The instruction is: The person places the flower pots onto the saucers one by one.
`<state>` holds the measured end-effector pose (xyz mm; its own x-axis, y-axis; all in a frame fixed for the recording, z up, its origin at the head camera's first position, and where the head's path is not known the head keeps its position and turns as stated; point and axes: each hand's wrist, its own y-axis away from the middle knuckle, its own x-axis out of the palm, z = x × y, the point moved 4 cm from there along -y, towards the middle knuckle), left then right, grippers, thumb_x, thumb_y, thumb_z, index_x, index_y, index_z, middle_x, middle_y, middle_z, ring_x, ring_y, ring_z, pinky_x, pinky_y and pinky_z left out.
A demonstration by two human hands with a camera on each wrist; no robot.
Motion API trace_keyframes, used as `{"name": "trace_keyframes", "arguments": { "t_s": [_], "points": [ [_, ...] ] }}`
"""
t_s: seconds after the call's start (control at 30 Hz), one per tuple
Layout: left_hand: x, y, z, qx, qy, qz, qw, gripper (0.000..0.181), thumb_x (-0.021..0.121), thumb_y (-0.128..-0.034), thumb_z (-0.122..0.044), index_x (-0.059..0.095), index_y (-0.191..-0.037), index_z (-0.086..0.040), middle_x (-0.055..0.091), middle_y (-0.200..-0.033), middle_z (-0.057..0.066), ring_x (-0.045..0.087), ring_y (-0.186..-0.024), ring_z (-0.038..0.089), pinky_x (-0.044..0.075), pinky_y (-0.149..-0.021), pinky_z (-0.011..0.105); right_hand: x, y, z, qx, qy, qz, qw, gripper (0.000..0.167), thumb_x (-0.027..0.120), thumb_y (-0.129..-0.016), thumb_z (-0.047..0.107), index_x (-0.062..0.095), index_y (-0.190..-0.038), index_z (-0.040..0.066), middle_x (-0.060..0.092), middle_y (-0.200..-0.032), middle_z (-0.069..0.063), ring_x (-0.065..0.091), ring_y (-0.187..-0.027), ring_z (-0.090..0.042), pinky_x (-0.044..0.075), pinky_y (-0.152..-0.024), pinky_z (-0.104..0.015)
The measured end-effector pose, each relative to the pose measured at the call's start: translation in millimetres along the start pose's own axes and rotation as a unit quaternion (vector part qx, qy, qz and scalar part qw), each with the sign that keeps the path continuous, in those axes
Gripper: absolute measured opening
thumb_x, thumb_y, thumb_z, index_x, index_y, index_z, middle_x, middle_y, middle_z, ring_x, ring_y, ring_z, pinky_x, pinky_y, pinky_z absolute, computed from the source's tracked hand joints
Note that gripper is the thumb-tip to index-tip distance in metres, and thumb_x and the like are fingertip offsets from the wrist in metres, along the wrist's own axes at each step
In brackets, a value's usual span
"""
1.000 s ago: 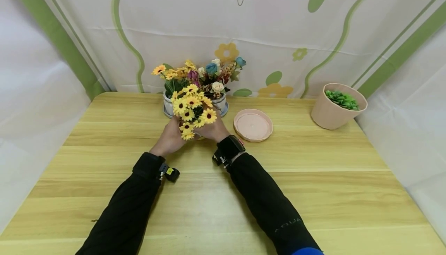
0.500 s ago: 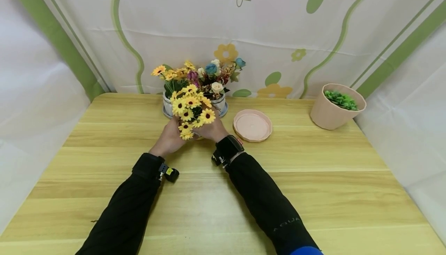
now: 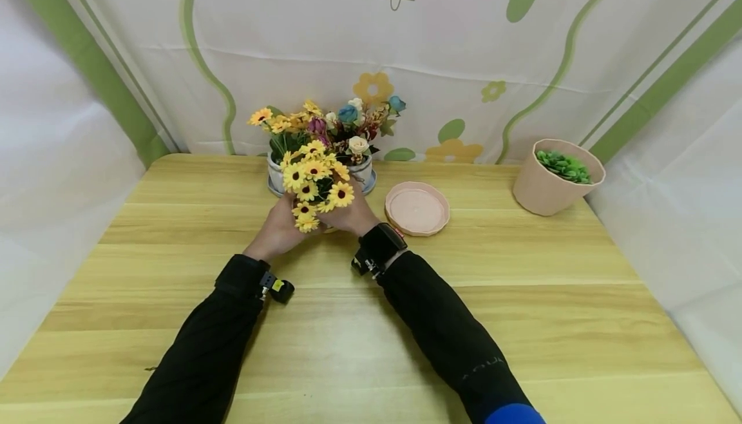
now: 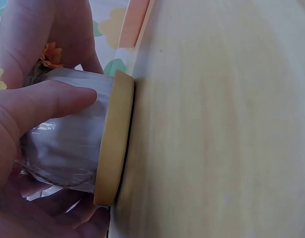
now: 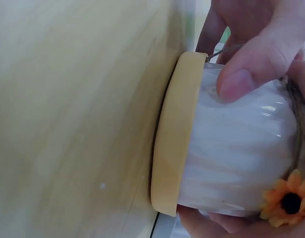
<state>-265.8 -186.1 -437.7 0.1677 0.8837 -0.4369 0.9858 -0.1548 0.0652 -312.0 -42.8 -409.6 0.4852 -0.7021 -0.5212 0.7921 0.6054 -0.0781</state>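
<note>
"Where did we find the thing in hand?"

"Just left of centre in the head view: a glossy white ceramic pot (image 5: 236,144), mostly hidden there by its bunch of yellow, dark-centred daisy-like flowers (image 3: 294,177). In the wrist views we saw it in a shallow yellow saucer (image 5: 174,139), right at the surface of the pale wood-grained counter (image 3: 348,346)."

"And the hands?"

"We saw both round the pot, the left hand (image 3: 278,227) on one side and the right hand (image 3: 352,214) on the other. In the left wrist view the left thumb lay across the pot's wall, its fingers curled round below, toward the bottom of the frame."

"The right fingers?"

"We saw them gripping the far side. In the right wrist view a thumb pressed the wall near the top and fingertips wrapped the lower edge, though we couldn't tell which hand each belonged to."

"What stood around it?"

"Right of the hands, near mid-frame, we noticed a round pink dish (image 3: 417,208). Well apart, at the right, stood a tapered pink pot (image 3: 545,185) with green leaves (image 3: 563,165). Behind the hands we saw mixed blue, cream and red blooms (image 3: 358,145)."
</note>
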Motion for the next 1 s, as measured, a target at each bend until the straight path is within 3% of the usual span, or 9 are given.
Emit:
{"name": "trace_keyframes", "arguments": {
  "t_s": [0.07, 0.1, 0.3, 0.47, 0.57, 0.77, 1.0],
  "points": [
    [-0.1, 0.7, -2.0, 0.0, -0.002, 0.0, 1.0, 0.099, 0.079, -0.0937, -0.014, 0.014, -0.167, -0.003, 0.034, -0.167, 0.027, 0.036, -0.155, 0.044, 0.034, -0.128, 0.056, -3.0, 3.1, 0.8, -0.002, 0.034, -0.012, 0.9993, 0.061, 0.068, -0.1, 0.013, 0.045, -0.156, 0.008, 0.053, -0.155, -0.013, 0.049, -0.148, -0.027, 0.039, -0.126, -0.033],
    [0.1, 0.7, -2.7, 0.001, -0.003, 0.0, 1.0, 0.099, 0.079, -0.0935, -0.014, 0.014, -0.167, -0.003, 0.033, -0.167, 0.028, 0.036, -0.155, 0.044, 0.034, -0.128, 0.056, -5.2, 5.1, 1.3, -0.007, 0.077, -0.026, 0.9967, 0.066, 0.072, -0.097, 0.014, 0.045, -0.156, 0.01, 0.054, -0.155, -0.011, 0.05, -0.148, -0.025, 0.038, -0.126, -0.032],
    [1.5, -1.3, -4.7, 0.002, 0.0, 0.001, 1.0, 0.098, 0.078, -0.0934, -0.013, 0.015, -0.167, -0.002, 0.033, -0.167, 0.027, 0.035, -0.155, 0.043, 0.034, -0.128, 0.055, -15.3, 15.9, -0.4, -0.059, 0.049, -0.058, 0.9954, 0.077, 0.079, -0.087, 0.008, 0.045, -0.156, 0.011, 0.055, -0.154, -0.009, 0.054, -0.143, -0.022, 0.041, -0.124, -0.031],
    [2.4, 2.2, -5.3, -0.001, 0.001, 0.004, 1.0, 0.097, 0.076, -0.0962, -0.015, 0.011, -0.168, 0.0, 0.03, -0.169, 0.028, 0.033, -0.157, 0.044, 0.034, -0.129, 0.055, -21.9, 26.3, -5.0, -0.07, 0.057, -0.055, 0.9944, 0.089, 0.091, -0.083, 0.023, 0.044, -0.158, 0.025, 0.055, -0.155, 0.003, 0.053, -0.142, -0.012, 0.042, -0.122, -0.031],
    [2.0, 7.8, -5.4, 0.002, -0.006, 0.004, 1.0, 0.099, 0.075, -0.0976, -0.015, 0.007, -0.168, 0.001, 0.025, -0.171, 0.028, 0.027, -0.159, 0.046, 0.03, -0.13, 0.057, -27.7, 36.3, -7.3, -0.047, 0.066, -0.051, 0.9954, 0.102, 0.094, -0.079, 0.04, 0.037, -0.162, 0.029, 0.052, -0.158, 0.003, 0.053, -0.143, -0.014, 0.044, -0.122, -0.038],
    [2.4, 24.5, -3.6, -0.029, -0.04, 0.01, 0.9987, 0.117, 0.078, -0.096, -0.027, -0.01, -0.169, -0.006, 0.006, -0.176, 0.026, 0.011, -0.163, 0.047, 0.017, -0.131, 0.066, -56.0, 62.4, -16.5, 0.028, 0.124, -0.062, 0.99, 0.12, 0.09, -0.078, 0.059, 0.024, -0.168, 0.015, 0.042, -0.165, -0.017, 0.048, -0.146, -0.034, 0.046, -0.118, -0.058],
    [18.5, 43.5, -11.7, 0.028, -0.042, 0.038, 0.998, 0.118, 0.083, -0.0925, -0.025, -0.005, -0.171, -0.021, 0.004, -0.179, 0.016, 0.007, -0.165, 0.04, 0.01, -0.132, 0.066, -125.5, 98.5, -33.9, 0.102, 0.137, -0.124, 0.9773, 0.124, 0.087, -0.077, 0.064, 0.02, -0.168, 0.016, 0.033, -0.17, -0.018, 0.036, -0.156, -0.036, 0.035, -0.124, -0.066]
  ]
}}
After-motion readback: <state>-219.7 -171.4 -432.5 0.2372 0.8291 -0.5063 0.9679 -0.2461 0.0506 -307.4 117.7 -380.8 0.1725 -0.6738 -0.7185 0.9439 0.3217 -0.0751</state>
